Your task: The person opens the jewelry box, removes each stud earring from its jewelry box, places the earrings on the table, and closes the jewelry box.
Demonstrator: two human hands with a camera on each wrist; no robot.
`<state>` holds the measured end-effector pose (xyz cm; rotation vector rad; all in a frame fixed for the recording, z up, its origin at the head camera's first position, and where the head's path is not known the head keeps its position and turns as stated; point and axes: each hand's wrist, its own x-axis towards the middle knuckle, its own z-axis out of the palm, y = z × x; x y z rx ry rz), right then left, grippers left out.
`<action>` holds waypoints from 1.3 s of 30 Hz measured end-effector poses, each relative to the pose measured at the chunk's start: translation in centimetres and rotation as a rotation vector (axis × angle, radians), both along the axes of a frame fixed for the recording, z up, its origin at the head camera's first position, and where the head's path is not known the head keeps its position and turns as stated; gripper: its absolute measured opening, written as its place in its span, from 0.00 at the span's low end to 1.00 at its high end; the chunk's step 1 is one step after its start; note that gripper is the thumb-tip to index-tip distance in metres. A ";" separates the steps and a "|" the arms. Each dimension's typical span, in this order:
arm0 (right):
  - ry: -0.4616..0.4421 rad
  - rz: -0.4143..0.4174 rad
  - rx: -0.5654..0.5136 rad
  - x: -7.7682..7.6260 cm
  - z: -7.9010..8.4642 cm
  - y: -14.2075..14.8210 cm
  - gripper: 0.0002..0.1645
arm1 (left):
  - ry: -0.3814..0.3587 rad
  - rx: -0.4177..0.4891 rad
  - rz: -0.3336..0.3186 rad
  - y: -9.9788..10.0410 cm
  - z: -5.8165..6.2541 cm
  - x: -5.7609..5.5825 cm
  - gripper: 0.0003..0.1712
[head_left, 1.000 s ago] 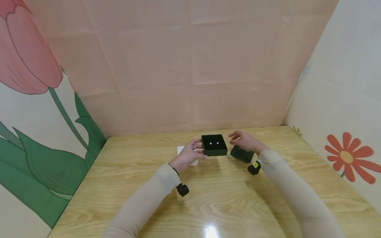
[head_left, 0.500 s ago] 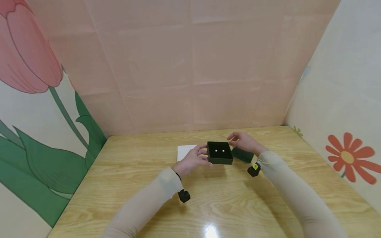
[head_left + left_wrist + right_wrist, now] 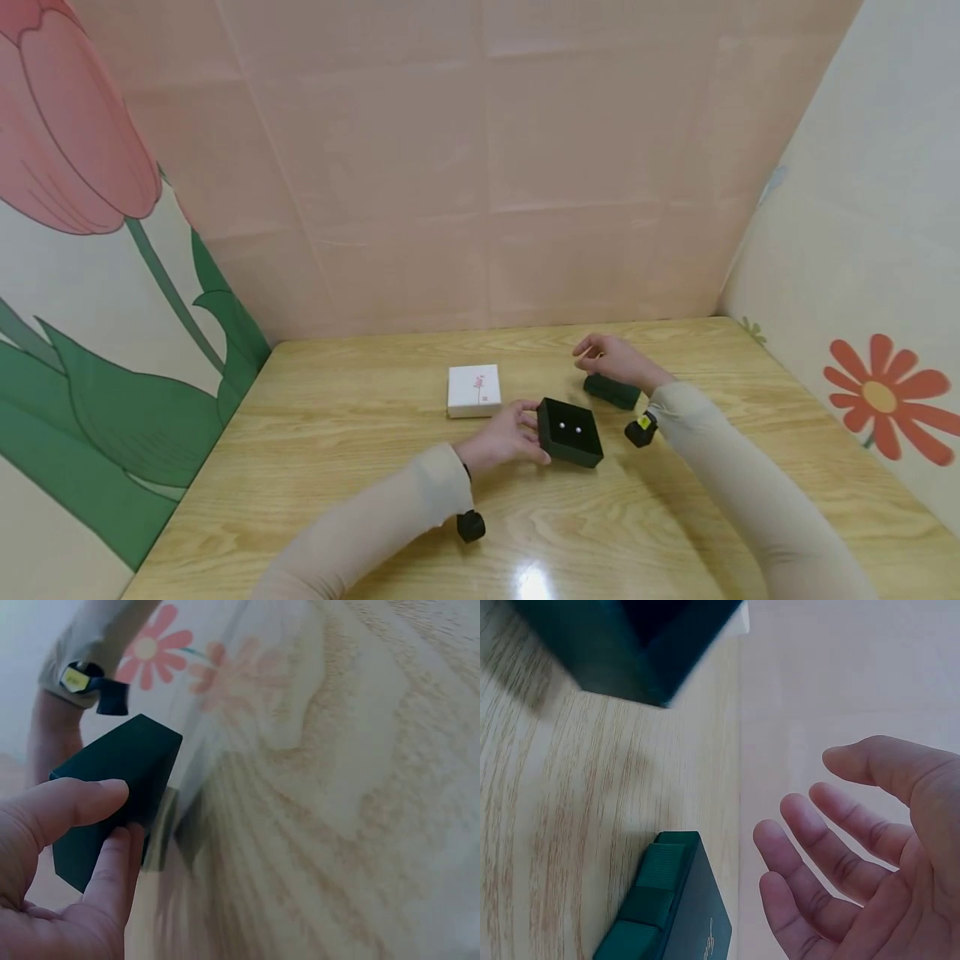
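My left hand (image 3: 510,437) grips the left side of an open dark green jewellery box (image 3: 572,454). A black insert inside holds two small white pearl-like stud earrings (image 3: 578,431). In the left wrist view, the thumb presses one face of the box (image 3: 120,757) and the fingers support it from below, close over the table. The right hand (image 3: 615,358) hovers with relaxed, slightly bent fingers and nothing in them. Just below it lies the dark green lid (image 3: 611,393), with a ribbon bow along its side and gold lettering in the right wrist view.
A white square box (image 3: 475,390) with a pink flower print stands on the wooden table (image 3: 360,400), left of the green box. A pink backdrop (image 3: 390,167) rises behind the table's far edge, with flower-printed walls on both sides.
My left hand has carried the open green box rightward and nearer, lowering and turning it slightly. The white box has come into full view. The right hand has barely moved.
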<state>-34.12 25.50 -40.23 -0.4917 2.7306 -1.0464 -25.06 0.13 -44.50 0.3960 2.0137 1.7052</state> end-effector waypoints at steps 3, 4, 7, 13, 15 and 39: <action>-0.012 -0.003 0.002 -0.1 -0.1 0.0 0.19 | 0.012 -0.029 0.003 0.3 -0.4 0.2 0.49; -0.012 -0.003 0.004 -0.1 0.0 0.0 0.19 | 0.018 -0.037 0.004 0.4 -0.4 0.3 0.49; -0.014 -0.002 0.009 0.0 0.0 0.0 0.19 | 0.029 -0.058 0.009 0.5 -0.3 0.4 0.49; -0.014 0.003 0.021 0.1 0.1 0.1 0.20 | 0.045 -0.091 0.004 0.5 0.0 0.8 0.49; -0.015 0.000 0.023 0.1 0.1 0.1 0.20 | 0.057 -0.101 -0.007 0.5 0.0 0.7 0.49; -0.011 0.020 0.017 0.4 0.2 0.0 0.19 | 0.282 -0.564 -0.047 0.6 -0.1 0.8 0.52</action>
